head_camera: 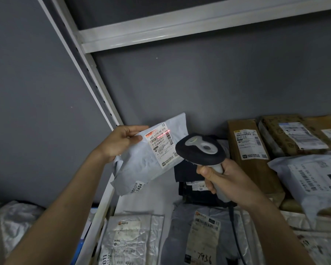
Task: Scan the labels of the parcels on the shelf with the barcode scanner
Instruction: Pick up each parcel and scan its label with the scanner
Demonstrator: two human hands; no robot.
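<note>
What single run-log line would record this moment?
left hand: holds white mailer | right hand: grips barcode scanner | red beam on label | step: scanning

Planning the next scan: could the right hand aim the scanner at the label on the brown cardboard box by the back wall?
Probably yes. The right hand holds the barcode scanner just left of the brown cardboard box, whose label faces up uncovered.

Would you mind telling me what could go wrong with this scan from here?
The red line crosses only the label's upper part and may miss the barcode. The left hand pinches just one corner of the soft mailer, so it could sag or slip. The scanner's cable trails over parcels and might snag.
</note>
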